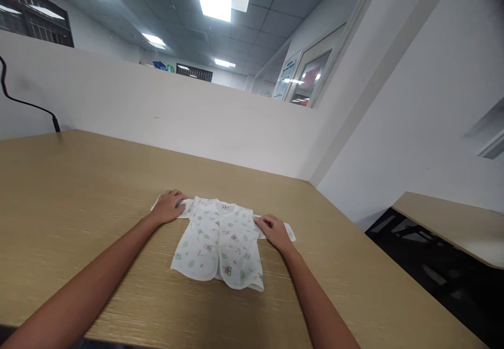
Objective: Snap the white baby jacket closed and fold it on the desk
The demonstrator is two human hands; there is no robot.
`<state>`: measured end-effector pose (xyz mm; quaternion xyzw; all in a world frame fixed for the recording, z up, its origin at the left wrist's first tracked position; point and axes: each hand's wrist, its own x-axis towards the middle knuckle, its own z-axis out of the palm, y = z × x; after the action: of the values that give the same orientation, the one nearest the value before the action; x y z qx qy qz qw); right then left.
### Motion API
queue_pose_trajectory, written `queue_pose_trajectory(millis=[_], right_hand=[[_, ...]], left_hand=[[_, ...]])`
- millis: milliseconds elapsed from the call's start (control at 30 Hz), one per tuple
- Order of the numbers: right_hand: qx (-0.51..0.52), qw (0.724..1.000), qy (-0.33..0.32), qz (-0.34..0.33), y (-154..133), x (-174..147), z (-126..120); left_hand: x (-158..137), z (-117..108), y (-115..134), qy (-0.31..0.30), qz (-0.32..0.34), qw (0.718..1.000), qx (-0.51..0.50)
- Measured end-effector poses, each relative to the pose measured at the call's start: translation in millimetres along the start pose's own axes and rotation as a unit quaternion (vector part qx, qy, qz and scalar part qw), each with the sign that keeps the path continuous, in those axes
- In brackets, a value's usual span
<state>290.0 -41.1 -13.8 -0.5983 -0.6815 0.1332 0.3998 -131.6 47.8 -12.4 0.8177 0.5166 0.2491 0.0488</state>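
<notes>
A small white baby shirt (219, 244) lies spread flat on the wooden table (129, 181), its neckline facing away from me. Green and grey animal and leaf prints cover it, and its front edges part slightly at the hem. My left hand (169, 206) rests flat over the sleeve on the left, fingers stretched out, with the cuff showing past it. On the opposite sleeve, my right hand (274, 229) has its thumb and fingers bent together at the cloth near the shoulder. The cuff on that side sticks out beyond the hand.
A white partition (189, 113) runs along the table's back edge and meets a white wall (417, 102) on the right. A black cable (31, 106) hangs at the far left. Another wooden tabletop (452, 223) stands to the right, past a dark gap.
</notes>
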Motion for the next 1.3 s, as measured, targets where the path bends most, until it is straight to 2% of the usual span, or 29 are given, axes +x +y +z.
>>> queue_pose_trajectory(millis=[367,967,1300], right_hand=[[0.057,0.998,0.007,0.006,-10.7,-3.9,-2.6],[0.042,0.999,-0.011,-0.007,-8.7,-3.1,-4.4],[0.030,0.998,0.038,-0.042,-0.4,-0.9,-1.2]], left_hand=[[-0.2,0.2,0.1,0.001,0.001,1.000,0.004],[0.2,-0.6,1.8,-0.003,-0.006,1.000,-0.002],[0.2,-0.9,2.5,-0.005,-0.007,1.000,0.005]])
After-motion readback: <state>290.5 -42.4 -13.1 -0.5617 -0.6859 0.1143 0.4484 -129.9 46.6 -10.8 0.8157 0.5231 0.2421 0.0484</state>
